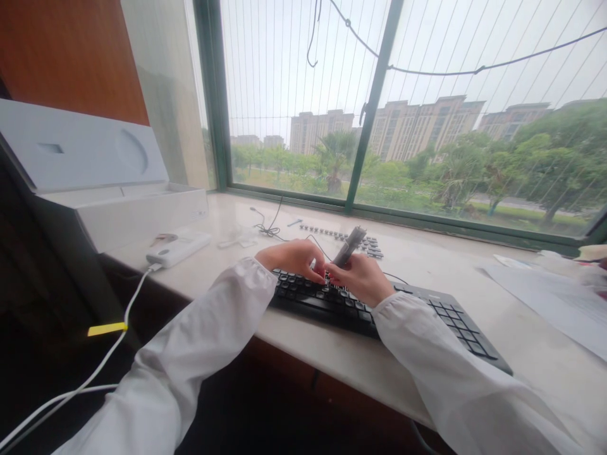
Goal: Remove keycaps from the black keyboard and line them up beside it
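Note:
A black keyboard (313, 308) lies along the near edge of the pale sill; part of its key area lacks caps. Over its middle, my left hand (294, 258) is closed, thumb and fingertips pinched together; what they hold, if anything, is too small to make out. Against it, my right hand (364, 278) grips a dark grey stick-shaped tool (349, 246), tilted with its rough upper end pointing away to the right. The tool's lower end is hidden by my fingers. Behind the keyboard, loose keycaps (327, 233) lie in rows.
A thin black cable (270, 231) curls behind my left hand, near a small blue strip (294, 222). To the left are a white device (177, 248) with a white cord (135, 297) and an open white box (137, 212). Paper sheets (550, 303) lie at the right.

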Motion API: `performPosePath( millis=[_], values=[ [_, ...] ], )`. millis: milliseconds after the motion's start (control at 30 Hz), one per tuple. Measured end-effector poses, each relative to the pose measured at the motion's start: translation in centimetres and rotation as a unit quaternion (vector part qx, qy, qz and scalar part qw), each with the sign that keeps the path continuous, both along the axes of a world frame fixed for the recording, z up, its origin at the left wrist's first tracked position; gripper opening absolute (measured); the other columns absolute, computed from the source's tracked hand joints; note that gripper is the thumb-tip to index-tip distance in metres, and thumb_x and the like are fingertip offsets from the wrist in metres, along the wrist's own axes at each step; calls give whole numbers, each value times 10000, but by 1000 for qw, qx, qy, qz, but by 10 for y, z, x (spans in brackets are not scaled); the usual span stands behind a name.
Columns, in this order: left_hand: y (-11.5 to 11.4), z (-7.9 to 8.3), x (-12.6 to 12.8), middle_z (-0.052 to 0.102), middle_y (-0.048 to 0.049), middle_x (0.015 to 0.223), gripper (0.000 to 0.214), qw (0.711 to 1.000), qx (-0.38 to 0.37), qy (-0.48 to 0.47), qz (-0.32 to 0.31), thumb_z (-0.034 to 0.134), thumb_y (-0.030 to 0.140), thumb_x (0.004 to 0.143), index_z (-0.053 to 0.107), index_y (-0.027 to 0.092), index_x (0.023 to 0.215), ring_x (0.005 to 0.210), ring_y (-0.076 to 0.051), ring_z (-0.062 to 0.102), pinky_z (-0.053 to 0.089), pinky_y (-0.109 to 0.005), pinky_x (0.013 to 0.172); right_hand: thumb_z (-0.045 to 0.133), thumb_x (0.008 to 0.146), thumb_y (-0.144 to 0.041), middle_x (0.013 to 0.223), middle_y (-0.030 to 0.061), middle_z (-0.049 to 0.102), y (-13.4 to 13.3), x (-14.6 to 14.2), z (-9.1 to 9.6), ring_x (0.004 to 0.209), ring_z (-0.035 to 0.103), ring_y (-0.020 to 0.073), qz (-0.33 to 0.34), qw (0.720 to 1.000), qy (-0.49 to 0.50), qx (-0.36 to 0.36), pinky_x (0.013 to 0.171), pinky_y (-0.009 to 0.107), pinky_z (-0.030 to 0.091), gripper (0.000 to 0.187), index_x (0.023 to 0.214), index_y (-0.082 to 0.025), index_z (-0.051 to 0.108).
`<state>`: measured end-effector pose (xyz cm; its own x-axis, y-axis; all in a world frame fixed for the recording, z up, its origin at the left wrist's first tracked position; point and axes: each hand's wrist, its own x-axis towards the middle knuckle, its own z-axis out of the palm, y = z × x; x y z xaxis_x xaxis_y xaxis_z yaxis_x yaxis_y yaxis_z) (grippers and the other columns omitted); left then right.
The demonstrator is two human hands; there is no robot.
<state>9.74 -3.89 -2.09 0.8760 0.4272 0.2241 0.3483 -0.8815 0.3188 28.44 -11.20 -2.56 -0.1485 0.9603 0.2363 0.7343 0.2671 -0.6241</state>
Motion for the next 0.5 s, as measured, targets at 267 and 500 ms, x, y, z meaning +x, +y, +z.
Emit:
performPosePath(
  millis=[267, 500],
  values=[
    [-1, -1, 1, 692, 1, 692, 190, 1000, -8, -3, 6, 717, 356, 706, 754, 193, 795, 589, -78, 577, 372, -170, 541, 646, 774, -360, 644, 62, 702, 8, 4, -12, 625, 686, 205, -6, 995, 95, -41, 532, 249, 511, 218, 719, -156, 704],
    [-1, -2, 1, 686, 5, 663, 164, 1000, -4, -7, 15, 724, 332, 690, 755, 190, 766, 577, -78, 575, 362, -175, 531, 617, 782, -314, 689, 45, 712, -4, -4, -9, 645, 705, 203, -14, 993, 105, -44, 523, 228, 519, 167, 751, -167, 690]
  ],
)
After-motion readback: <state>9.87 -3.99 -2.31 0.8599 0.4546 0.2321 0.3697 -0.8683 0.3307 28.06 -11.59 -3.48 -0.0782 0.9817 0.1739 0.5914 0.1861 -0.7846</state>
